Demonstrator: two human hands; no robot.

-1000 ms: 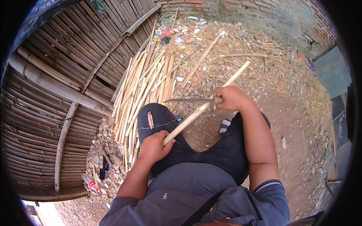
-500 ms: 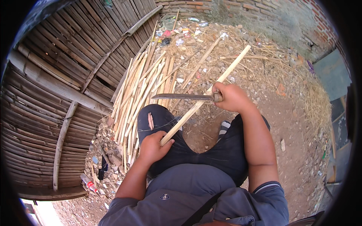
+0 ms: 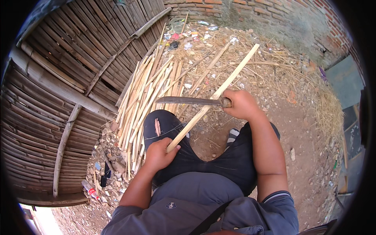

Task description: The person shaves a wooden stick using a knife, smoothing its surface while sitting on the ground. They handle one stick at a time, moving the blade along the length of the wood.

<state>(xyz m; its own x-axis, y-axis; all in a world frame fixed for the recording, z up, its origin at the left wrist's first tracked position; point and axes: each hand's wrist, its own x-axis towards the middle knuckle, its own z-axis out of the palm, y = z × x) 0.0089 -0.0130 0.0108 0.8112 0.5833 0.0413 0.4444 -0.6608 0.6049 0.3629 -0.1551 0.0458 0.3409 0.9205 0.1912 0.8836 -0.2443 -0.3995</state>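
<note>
Stick (image 3: 197, 116) and knife (image 3: 196, 101) cross in front of you. The stick is pale, narrow and straight, with a woody face that looks slightly rough near the crossing; it slants up and away from you to the right. Your left hand (image 3: 160, 154) is closed around its near end, over your black trousers (image 3: 247, 164). Your right hand (image 3: 241, 103) is curled around the knife's short, brownish handle (image 3: 226, 102), just beside the stick. The long, flat blade (image 3: 172, 100) is dark, dull metal, its tip pointing left, toward a pile of sticks (image 3: 147, 98): slim, pale lengths lying roughly side by side, some overlapping.

The trousers are cloth, with a ragged slit at the left knee. Your dark grey shirt (image 3: 196, 188) carries a small shield-shaped badge (image 3: 171, 205); any lettering there is too small to read. To your left, a clear plastic bottle (image 3: 91, 190) with a red label lies on stony ground (image 3: 301, 168), its print illegible. Weathered brown slats and rounder poles form the slatted wall (image 3: 78, 129) beside you; a brick wall (image 3: 270, 19), patched with grey, stands ahead. Dry, bristly straw (image 3: 331, 113) lies to your right.
</note>
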